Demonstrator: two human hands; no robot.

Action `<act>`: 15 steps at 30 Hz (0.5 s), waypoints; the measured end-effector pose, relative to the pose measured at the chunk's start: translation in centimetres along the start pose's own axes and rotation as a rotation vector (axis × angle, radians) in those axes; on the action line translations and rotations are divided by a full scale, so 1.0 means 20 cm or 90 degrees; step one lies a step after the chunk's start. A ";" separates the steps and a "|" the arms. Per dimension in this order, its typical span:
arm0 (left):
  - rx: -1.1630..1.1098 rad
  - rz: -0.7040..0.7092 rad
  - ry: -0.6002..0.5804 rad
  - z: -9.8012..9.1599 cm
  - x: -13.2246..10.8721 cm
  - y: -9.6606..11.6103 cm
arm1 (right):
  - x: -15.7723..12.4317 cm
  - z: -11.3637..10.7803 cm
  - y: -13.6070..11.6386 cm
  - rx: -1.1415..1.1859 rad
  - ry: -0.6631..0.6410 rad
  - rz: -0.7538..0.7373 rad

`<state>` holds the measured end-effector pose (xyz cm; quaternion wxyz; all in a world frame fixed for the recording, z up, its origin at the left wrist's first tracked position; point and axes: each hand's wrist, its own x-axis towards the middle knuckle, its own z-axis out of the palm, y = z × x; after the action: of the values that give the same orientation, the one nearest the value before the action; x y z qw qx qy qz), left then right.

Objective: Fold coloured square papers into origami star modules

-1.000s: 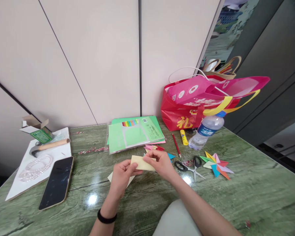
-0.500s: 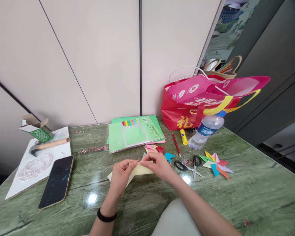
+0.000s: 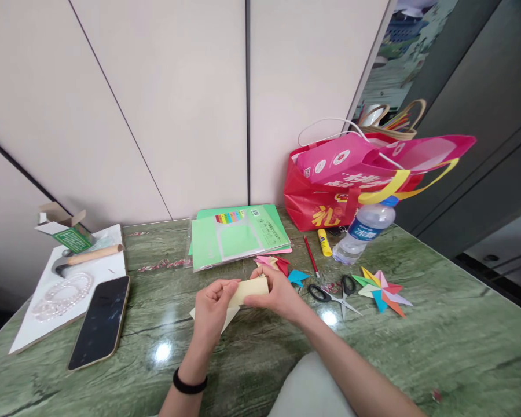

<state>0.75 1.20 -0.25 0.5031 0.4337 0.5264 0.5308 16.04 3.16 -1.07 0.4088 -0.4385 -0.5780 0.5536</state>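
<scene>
Between my two hands is a small folded piece of pale yellow paper (image 3: 245, 291). My left hand (image 3: 212, 307) pinches its left end with thumb and fingers. At the other end, my right hand (image 3: 275, 292) grips it, thumb in front and fingers behind. Another pale yellow paper piece (image 3: 230, 318) lies on the table beneath, partly covered by my left hand. Just beyond my right hand lie pink and red folded papers (image 3: 275, 263) and a blue folded paper (image 3: 298, 277). Black-handled scissors (image 3: 336, 297) rest open to the right, beside a multicoloured paper star (image 3: 382, 291).
Green paper packs (image 3: 238, 236) lie at the back. A red pencil (image 3: 311, 256), glue stick (image 3: 325, 242), water bottle (image 3: 364, 231) and red bag (image 3: 304, 197) stand or lie right. Leftward are a phone (image 3: 99, 321), white board (image 3: 26, 330), hammer (image 3: 89, 258), beads (image 3: 65, 292) and small box (image 3: 69, 234).
The paper in my hands has been turned upright and now shows as a smaller strip lifted toward me. My right hand has shifted slightly left, its thumb now on the paper's front.
</scene>
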 end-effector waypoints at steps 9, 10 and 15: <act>0.014 0.019 0.016 0.00 0.00 0.00 | 0.00 0.01 -0.01 0.034 0.016 0.010; 0.011 0.020 0.018 0.00 0.00 0.00 | 0.00 0.02 0.00 0.045 0.013 0.016; 0.005 0.027 0.039 -0.01 0.01 -0.02 | 0.00 0.02 -0.02 0.110 -0.008 0.048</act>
<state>0.66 1.37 -0.71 0.4741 0.4302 0.5342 0.5520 15.63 3.02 -0.76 0.4203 -0.4194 -0.5138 0.6192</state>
